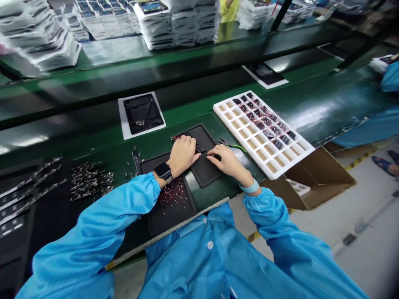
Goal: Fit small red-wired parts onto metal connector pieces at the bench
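My left hand (184, 154), with a watch on the wrist, is closed over a small black part (200, 148) above the black mats. Dark red wires (178, 136) stick out past its knuckles. Just to the right, my right hand (227, 160) has thumb and fingers pinched together over the right black mat (204, 170); whatever sits between the fingertips is too small to make out. Under my left forearm, the left black mat (174, 209) carries a scatter of red wires with tiny white ends (172, 193). Green-handled pliers (235, 146) lie beyond my right hand.
A white compartment tray (264, 164) at right holds several black parts with red wires. Below it stands an open cardboard box (327, 178). Small flex parts (90, 180) are heaped at left. Black panels on white sheets (142, 114) lie behind; stacked devices (183, 25) fill the shelf.
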A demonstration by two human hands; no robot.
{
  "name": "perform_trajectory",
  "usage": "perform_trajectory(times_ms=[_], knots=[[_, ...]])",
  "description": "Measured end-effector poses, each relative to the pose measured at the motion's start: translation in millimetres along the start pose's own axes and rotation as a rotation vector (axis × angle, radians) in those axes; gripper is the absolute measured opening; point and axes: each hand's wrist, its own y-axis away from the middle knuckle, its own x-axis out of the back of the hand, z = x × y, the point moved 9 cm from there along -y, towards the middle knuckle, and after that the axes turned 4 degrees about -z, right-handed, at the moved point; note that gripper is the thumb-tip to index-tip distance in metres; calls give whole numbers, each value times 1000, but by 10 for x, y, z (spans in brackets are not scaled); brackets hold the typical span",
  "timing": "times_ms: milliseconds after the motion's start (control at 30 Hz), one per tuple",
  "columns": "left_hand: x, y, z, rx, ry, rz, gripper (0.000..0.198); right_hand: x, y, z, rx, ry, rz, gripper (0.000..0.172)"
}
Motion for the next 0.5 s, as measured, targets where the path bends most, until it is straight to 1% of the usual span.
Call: perform_trajectory(times_ms=[67, 133, 200, 267, 367, 500], knots=[[24, -22, -47, -19, 15, 33, 48, 142, 79, -4, -4, -80, 31, 13], [7, -43, -96, -69, 53, 51, 57, 302, 166, 17, -22, -128, 72, 14], [-51, -69, -131, -149, 104, 41, 57, 422, 239, 51, -46, -146, 95, 15], [-115, -99, -167, -214, 155, 11, 53, 474, 292, 88, -66, -153, 93, 17], [-159, -151, -208, -265, 199, -32, 53, 426, 337, 133, -91, -152, 63, 19], [-147, -200, -190, -297, 187, -72, 52, 208, 300, 73, -58, -91, -6, 16]])
